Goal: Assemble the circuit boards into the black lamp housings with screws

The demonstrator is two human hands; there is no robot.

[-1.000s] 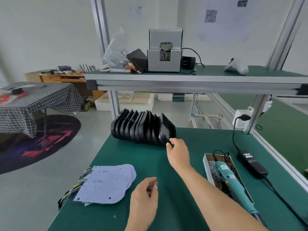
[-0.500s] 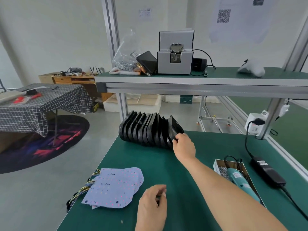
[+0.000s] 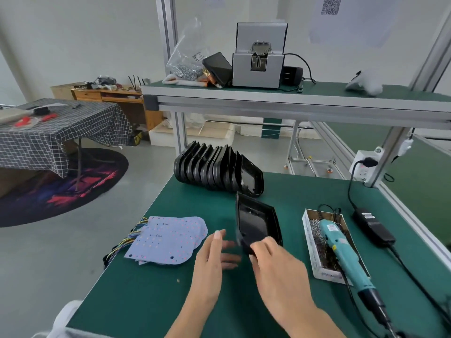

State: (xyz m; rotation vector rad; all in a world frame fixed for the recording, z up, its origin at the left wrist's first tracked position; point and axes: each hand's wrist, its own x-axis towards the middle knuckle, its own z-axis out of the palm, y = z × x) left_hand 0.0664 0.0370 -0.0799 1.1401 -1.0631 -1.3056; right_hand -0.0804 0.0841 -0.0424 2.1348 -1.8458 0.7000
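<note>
Black housing (image 3: 256,222) gripped by R hand (image 3: 275,262), tilted; L hand (image 3: 214,254) open, empty. Boards (image 3: 168,240) left, driver (image 3: 341,250) in screw box (image 3: 308,245) right.

boards (image 3: 168,239) left of housing (image 3: 256,223), screwdriver (image 3: 341,252) right

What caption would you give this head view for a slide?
Right hand holds one black housing above the green bench; open left hand nears it, beside circuit boards.

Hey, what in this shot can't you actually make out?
Head view only:
- Left hand: fingertips blurred by motion.
- Black lamp housing: near end hidden by the right hand.
- Electric screwdriver: tip cut off by the bottom edge.
- Circuit boards: count unclear, stacked.
</note>
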